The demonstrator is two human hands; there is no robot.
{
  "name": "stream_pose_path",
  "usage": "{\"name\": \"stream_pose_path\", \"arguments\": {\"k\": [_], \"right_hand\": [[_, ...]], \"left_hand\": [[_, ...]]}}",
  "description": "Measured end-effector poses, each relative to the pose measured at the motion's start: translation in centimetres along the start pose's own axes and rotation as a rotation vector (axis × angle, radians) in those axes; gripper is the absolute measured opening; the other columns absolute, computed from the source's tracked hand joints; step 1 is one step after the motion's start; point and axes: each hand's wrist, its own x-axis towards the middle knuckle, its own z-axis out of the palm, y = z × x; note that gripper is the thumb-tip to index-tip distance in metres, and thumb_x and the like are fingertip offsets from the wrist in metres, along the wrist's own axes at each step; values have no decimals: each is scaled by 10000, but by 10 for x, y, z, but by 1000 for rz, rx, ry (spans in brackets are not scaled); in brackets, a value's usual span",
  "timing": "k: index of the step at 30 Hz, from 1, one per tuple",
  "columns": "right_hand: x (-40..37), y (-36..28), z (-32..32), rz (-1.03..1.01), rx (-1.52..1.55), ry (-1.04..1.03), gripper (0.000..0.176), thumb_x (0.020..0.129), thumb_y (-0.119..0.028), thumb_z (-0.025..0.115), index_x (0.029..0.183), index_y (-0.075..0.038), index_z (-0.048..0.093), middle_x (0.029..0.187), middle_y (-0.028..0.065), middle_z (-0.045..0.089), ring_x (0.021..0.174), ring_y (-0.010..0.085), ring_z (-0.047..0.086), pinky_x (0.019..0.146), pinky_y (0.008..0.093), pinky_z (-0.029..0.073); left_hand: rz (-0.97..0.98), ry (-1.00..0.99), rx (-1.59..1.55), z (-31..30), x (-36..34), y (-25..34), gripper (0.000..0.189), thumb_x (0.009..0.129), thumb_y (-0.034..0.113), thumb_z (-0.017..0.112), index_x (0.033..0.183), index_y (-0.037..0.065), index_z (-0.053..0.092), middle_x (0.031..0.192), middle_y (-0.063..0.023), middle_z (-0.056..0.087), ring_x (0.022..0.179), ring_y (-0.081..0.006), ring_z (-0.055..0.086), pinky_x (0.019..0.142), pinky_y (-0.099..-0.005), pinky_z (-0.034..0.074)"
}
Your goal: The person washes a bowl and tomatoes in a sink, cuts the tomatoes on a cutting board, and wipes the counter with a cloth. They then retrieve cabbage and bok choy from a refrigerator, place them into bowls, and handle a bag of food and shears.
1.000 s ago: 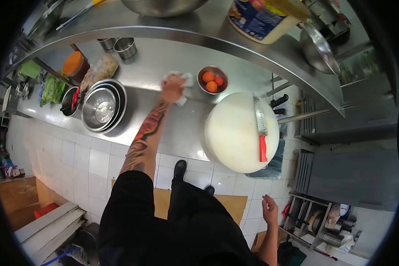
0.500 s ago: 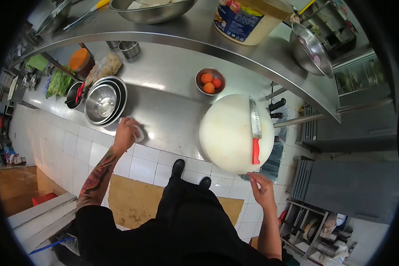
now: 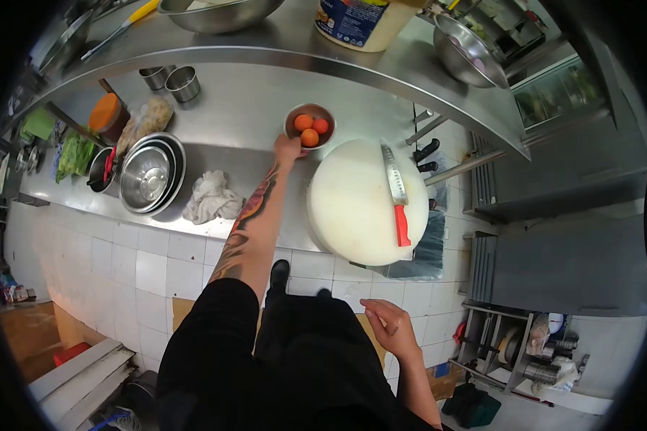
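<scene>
My left hand (image 3: 289, 147) is at the near-left rim of a small metal bowl (image 3: 290, 130), its fingers gripping the edge. Three orange-red tomatoes (image 3: 309, 137) lie in that bowl. My right hand (image 3: 393, 328) hangs in front of my body below the counter edge, empty, with its fingers loosely bent and slightly apart. Between the bowl and my right hand is a thick round white cutting board (image 3: 349, 208). On it lies a knife (image 3: 396, 188) with a red handle towards me. A crumpled white cloth (image 3: 213, 197) rests left of my left forearm.
Nested metal bowls (image 3: 151, 179) stand on the steel counter (image 3: 237, 108) at left, near a tub with an orange lid (image 3: 108, 115) and leafy greens (image 3: 75, 156). An overhead shelf (image 3: 266, 61) carries a large labelled tub (image 3: 363, 25). Black-handled knives (image 3: 427, 151) sit right of the board.
My left hand has let go of the white cloth, which now lies on the counter, and has reached right and forward to the tomato bowl. The view has shifted slightly.
</scene>
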Motion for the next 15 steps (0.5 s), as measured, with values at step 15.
{"name": "stream_pose_path", "arguments": {"k": [15], "right_hand": [[1,-74,128,88,826,-727,684,993,-303,666,1528,-33,337,1384,187,578,1031,218,688,778,334,590]], "left_hand": [[324,224,36,-218,-576,-77,273,1037,232,565,1148,-6,639,948,-65,705,776,-126,697,684,-291,605]]}}
